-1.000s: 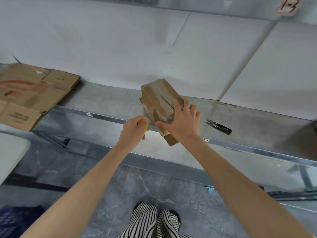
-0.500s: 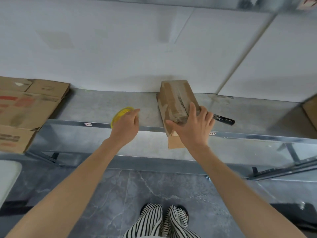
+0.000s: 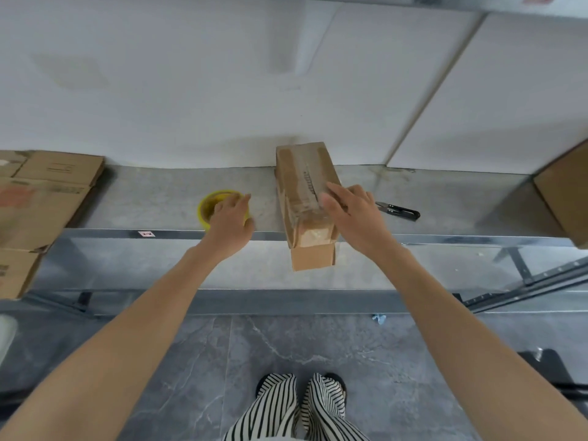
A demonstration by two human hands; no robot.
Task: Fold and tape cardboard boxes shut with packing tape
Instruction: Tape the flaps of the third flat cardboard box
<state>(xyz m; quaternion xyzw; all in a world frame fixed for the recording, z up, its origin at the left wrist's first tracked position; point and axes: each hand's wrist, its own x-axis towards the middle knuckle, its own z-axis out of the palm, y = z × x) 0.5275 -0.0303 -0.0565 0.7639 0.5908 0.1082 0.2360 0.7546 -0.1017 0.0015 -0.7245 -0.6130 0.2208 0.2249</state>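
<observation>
A small brown cardboard box point(image 3: 300, 173), wrapped in clear tape, lies lengthwise on the metal shelf point(image 3: 159, 198). Its near end hangs over the shelf's front edge. My right hand point(image 3: 353, 214) lies against the box's right side with straight fingers touching its top edge. A yellow roll of packing tape point(image 3: 206, 206) lies flat on the shelf to the left of the box. My left hand point(image 3: 230, 218) rests over the roll with relaxed fingers and hides its right half.
Black thread snips point(image 3: 399, 212) lie on the shelf just right of my right hand. Flattened cardboard boxes point(image 3: 41, 198) are stacked at the left end, and another carton point(image 3: 564, 192) stands at the far right. A white wall backs the shelf.
My left hand carried the tape roll away from the box and set it flat on the shelf. The box was turned and laid down lengthwise, my right hand staying on it.
</observation>
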